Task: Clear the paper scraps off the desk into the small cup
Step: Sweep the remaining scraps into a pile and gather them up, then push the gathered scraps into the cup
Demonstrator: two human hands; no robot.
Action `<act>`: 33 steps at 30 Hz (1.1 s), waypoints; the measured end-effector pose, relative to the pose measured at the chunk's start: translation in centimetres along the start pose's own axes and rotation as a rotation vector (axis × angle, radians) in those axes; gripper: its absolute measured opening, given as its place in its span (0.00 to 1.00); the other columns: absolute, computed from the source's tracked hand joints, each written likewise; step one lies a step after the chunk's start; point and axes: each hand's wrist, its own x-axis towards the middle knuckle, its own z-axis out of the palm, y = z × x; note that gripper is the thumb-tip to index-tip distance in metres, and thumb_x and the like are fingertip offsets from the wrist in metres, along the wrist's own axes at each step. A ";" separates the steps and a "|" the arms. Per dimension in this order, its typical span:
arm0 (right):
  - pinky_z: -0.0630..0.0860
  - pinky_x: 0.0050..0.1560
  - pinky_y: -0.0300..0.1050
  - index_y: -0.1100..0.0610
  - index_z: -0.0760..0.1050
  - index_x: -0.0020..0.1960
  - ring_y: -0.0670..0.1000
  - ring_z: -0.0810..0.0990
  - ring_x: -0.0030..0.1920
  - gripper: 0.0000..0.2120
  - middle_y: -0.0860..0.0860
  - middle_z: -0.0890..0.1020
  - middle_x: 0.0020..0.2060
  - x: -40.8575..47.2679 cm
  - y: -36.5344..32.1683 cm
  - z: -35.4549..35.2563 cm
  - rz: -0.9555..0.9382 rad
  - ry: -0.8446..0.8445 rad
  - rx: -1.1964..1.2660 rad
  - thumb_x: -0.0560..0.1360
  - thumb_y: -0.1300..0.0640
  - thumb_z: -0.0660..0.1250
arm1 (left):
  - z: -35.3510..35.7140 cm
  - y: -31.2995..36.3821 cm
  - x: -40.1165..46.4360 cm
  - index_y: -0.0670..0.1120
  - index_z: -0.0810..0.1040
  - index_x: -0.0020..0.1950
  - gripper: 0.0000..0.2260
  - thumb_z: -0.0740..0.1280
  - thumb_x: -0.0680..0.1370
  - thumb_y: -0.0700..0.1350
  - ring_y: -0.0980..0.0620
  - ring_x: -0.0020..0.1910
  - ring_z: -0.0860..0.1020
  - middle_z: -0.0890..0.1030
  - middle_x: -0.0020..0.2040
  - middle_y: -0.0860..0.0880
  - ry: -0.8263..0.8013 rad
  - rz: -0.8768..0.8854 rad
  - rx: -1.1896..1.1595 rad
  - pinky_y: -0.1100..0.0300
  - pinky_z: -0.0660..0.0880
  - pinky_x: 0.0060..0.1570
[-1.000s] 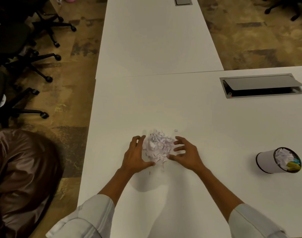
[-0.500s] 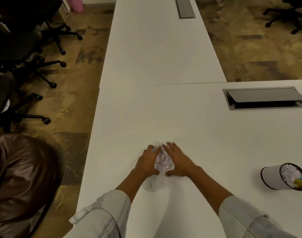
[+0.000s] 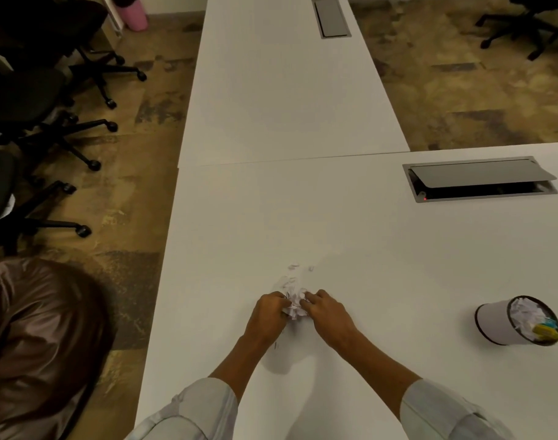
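Note:
A bunch of white paper scraps point(image 3: 294, 304) is squeezed between my two hands on the white desk point(image 3: 350, 242). My left hand point(image 3: 267, 315) curls around its left side and my right hand point(image 3: 326, 314) presses in from the right. A few loose scraps point(image 3: 292, 268) lie on the desk just beyond the bunch. The small white cup point(image 3: 496, 322) with a dark rim stands far to the right, tilted toward me in this view, holding paper scraps and something yellow and blue.
An open cable hatch point(image 3: 481, 179) is set into the desk at the back right, and another hatch point(image 3: 331, 17) in the far desk. Black office chairs point(image 3: 49, 100) stand on the left floor. A brown padded seat point(image 3: 33, 344) is at the near left.
My hands have closed in from both sides, gathering the spread pile into a tight bunch. A few scraps were left behind on the far side.

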 end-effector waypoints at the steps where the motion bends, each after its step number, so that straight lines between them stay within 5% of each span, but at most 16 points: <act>1: 0.79 0.48 0.50 0.56 0.73 0.67 0.57 0.75 0.60 0.18 0.52 0.76 0.67 0.0 0.2 -0.1 -0.002 0.022 0.014 0.78 0.65 0.60 | 0.0 0.1 -0.1 0.37 0.84 0.48 0.08 0.66 0.76 0.37 0.51 0.40 0.78 0.84 0.45 0.42 0.008 0.001 -0.007 0.76 0.69 0.39; 5: 0.71 0.41 0.41 0.53 0.82 0.53 0.51 0.78 0.43 0.09 0.50 0.85 0.48 -0.2 0.6 -1.3 0.062 0.154 0.193 0.77 0.60 0.65 | -0.9 0.8 -0.4 0.38 0.83 0.38 0.06 0.68 0.73 0.34 0.55 0.31 0.73 0.80 0.34 0.44 0.091 -0.004 -0.060 0.69 0.68 0.32; 9: 0.67 0.33 0.30 0.58 0.85 0.42 0.37 0.73 0.27 0.04 0.47 0.81 0.29 -1.3 0.7 -3.5 0.276 0.260 0.681 0.73 0.60 0.72 | -2.0 1.8 -0.2 0.42 0.77 0.29 0.11 0.71 0.70 0.33 0.62 0.26 0.70 0.75 0.27 0.51 0.241 -0.048 -0.141 0.70 0.66 0.30; 14: 0.70 0.35 0.31 0.59 0.86 0.43 0.43 0.80 0.32 0.06 0.56 0.87 0.35 -4.0 1.7 -6.3 0.446 0.270 0.978 0.71 0.56 0.75 | -2.6 4.0 0.4 0.39 0.77 0.28 0.10 0.73 0.69 0.34 0.57 0.31 0.73 0.77 0.26 0.45 0.280 -0.067 -0.198 0.67 0.68 0.34; 16: 0.72 0.36 0.37 0.56 0.85 0.39 0.45 0.80 0.33 0.07 0.53 0.85 0.31 -5.5 2.8 -7.5 0.475 0.267 1.063 0.71 0.53 0.75 | -2.7 6.0 0.5 0.47 0.75 0.24 0.16 0.74 0.68 0.35 0.63 0.29 0.74 0.76 0.24 0.53 0.281 -0.020 -0.204 0.73 0.67 0.33; 20: 0.81 0.41 0.45 0.54 0.85 0.38 0.46 0.84 0.35 0.05 0.50 0.86 0.32 -9.5 5.5 -10.4 0.486 0.286 1.197 0.71 0.55 0.74 | -1.8 10.4 0.6 0.58 0.75 0.24 0.23 0.74 0.68 0.32 0.73 0.40 0.79 0.79 0.27 0.63 0.224 0.094 -0.255 0.79 0.71 0.38; 25: 0.81 0.45 0.45 0.58 0.86 0.43 0.48 0.83 0.40 0.03 0.56 0.86 0.37 -15.8 11.2 -12.8 0.606 0.375 1.184 0.70 0.58 0.75 | 2.0 16.7 1.7 0.37 0.83 0.34 0.04 0.76 0.67 0.33 0.65 0.33 0.80 0.82 0.32 0.53 0.115 0.144 -0.261 0.77 0.72 0.34; 27: 0.78 0.44 0.43 0.63 0.84 0.45 0.46 0.82 0.40 0.06 0.61 0.86 0.39 -18.2 13.8 -13.5 0.659 0.407 1.129 0.71 0.59 0.75 | 4.0 19.7 2.0 0.37 0.84 0.37 0.02 0.76 0.67 0.33 0.62 0.33 0.80 0.83 0.34 0.47 0.059 0.186 -0.273 0.75 0.73 0.35; 30: 0.71 0.36 0.28 0.54 0.86 0.43 0.37 0.79 0.33 0.02 0.50 0.85 0.34 -21.4 17.6 -15.1 0.742 0.426 0.953 0.72 0.57 0.74 | 7.4 24.0 2.2 0.36 0.84 0.38 0.02 0.76 0.67 0.33 0.57 0.34 0.82 0.85 0.36 0.44 -0.046 0.244 -0.298 0.72 0.75 0.36; 33: 0.71 0.35 0.32 0.54 0.84 0.35 0.44 0.79 0.32 0.07 0.50 0.83 0.29 -23.4 21.4 -16.7 0.791 0.412 0.784 0.71 0.56 0.73 | 10.8 27.7 2.5 0.32 0.82 0.36 0.06 0.75 0.68 0.35 0.50 0.36 0.83 0.84 0.36 0.39 -0.146 0.297 -0.280 0.70 0.76 0.35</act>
